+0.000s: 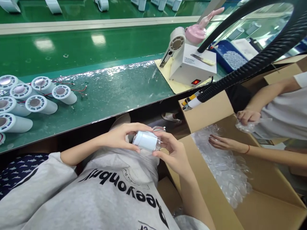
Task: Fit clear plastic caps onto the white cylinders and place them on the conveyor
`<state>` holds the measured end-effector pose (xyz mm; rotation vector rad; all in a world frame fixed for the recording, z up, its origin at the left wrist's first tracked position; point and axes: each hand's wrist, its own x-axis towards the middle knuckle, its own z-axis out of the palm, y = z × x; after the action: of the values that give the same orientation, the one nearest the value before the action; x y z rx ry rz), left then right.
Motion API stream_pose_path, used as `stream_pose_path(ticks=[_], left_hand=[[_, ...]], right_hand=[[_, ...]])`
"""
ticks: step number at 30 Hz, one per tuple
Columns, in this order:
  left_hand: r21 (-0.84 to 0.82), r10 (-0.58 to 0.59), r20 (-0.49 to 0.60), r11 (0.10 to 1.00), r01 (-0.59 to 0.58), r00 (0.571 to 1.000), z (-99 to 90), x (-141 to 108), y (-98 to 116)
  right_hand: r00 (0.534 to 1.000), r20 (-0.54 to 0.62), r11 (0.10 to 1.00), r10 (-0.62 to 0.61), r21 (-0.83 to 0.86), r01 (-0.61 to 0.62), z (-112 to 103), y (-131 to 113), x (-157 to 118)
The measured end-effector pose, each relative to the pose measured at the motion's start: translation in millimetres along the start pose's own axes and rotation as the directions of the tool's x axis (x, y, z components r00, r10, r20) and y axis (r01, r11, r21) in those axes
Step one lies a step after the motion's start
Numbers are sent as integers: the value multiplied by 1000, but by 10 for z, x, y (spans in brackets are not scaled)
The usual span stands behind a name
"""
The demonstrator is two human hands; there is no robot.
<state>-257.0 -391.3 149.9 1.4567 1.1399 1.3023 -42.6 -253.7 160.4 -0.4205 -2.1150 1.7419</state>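
In front of my lap I hold a pale blue-white cylinder point(145, 141) lying on its side, with clear plastic at its right end. My left hand point(122, 137) is closed around its left end, thumb below and fingers above. My right hand point(174, 152) grips the right end between thumb and fingers. A thin red wire with a white connector point(164, 128) sticks out behind my right fingers. Several similar white cylindrical fan units point(42, 104) with round grilles and red-black wires stand on the green bench to my left.
A white box with a lit red switch point(195, 64) sits on the bench, a handheld fan point(176, 43) beside it. A black corrugated hose point(249, 65) arches over. At right, a co-worker's hands point(225, 143) are over a cardboard box point(271, 182) holding clear plastic pieces point(223, 175).
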Motion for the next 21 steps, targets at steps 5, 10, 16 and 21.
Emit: stream_pose_path(ticks=[5,10,16,21], left_hand=[[27,13,21,1000,-13,1000,-17,-7,36],[39,-16,48,999,14,999,-62,-6,64],[54,-52,25,997,50,998,-112,3,76],[64,-37,27,997,35,999,-124,-18,62]], right_hand=[[996,16,989,91,113,-92,12,-36,0],[984,5,965,177,196,-174,36,-29,27],[967,33,932,254,258,-254,56,-30,135],[938,89,885,335,313,-346,93,-14,207]])
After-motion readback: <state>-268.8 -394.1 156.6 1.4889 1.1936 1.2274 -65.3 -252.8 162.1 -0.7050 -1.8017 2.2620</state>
